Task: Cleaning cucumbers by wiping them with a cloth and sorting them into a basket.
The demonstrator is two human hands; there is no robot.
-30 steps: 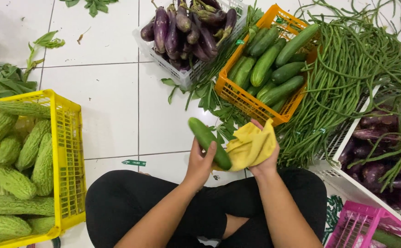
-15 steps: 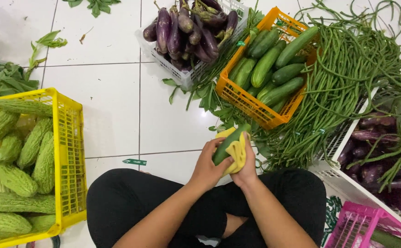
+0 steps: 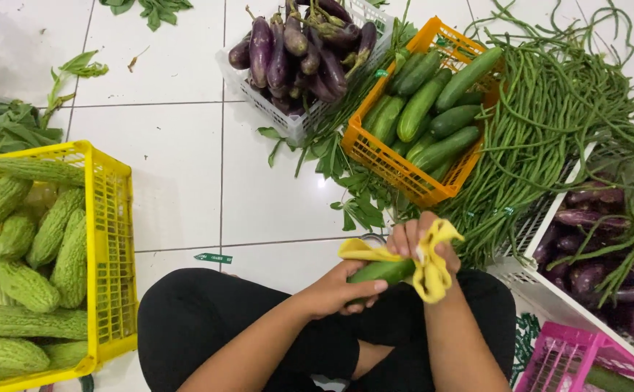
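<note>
The left hand (image 3: 342, 290) curls its fingers around a cucumber (image 3: 382, 271). The right hand (image 3: 422, 243) pinches a yellow cloth (image 3: 426, 270) wrapped over the cucumber's far end, just beyond the left fingertips.

I sit on the white tile floor (image 3: 186, 181). On it stand a yellow crate (image 3: 110, 239), an orange crate (image 3: 397, 163), a white basket (image 3: 273, 112), and long beans (image 3: 549, 123) lie loose.

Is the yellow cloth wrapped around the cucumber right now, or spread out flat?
Wrapped. The yellow cloth is bunched around the cucumber, gripped by the right hand; the left hand holds the bare end.
</note>
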